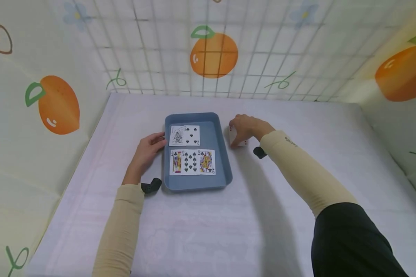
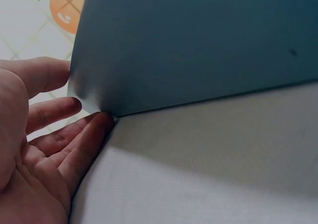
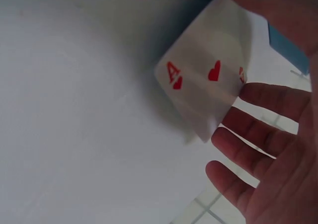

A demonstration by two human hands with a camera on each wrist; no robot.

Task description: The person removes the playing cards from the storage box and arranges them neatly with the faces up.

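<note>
Holding the ace of hearts (image 3: 208, 92) in the right hand (image 1: 245, 129), just right of the blue tray (image 1: 222, 154), centre of the head frame. Right wrist view: card is tilted, face toward the camera, red A and heart pip readable. Thumb comes in over its top right edge, fingers (image 3: 263, 149) spread loosely below and right of it; the upper finger touches the card's right edge, the lower ones sit apart from it. Lower corner of the card hangs near the white tabletop (image 1: 201, 231); can't tell if it touches. So: a light pinch at the card's right side, fingers mostly uncurled.

Left hand (image 1: 146, 152) lies flat on the tabletop against the tray's left wall, centre left of the head frame. Left wrist view: fingers (image 2: 74, 139) straight and relaxed, tips touching the tray's outer wall near its corner, gripping nothing.

Tray holds five cards face up in two rows: upper row, a joker-type card (image 1: 177, 135) overlapped by a spade number card (image 1: 192, 135); lower row, a jack (image 1: 176, 162), a ten of spades (image 1: 190, 162), a queen of clubs (image 1: 207, 161), each overlapping the next.

Orange-print panels (image 1: 213, 54) wall in the tabletop on three sides.
</note>
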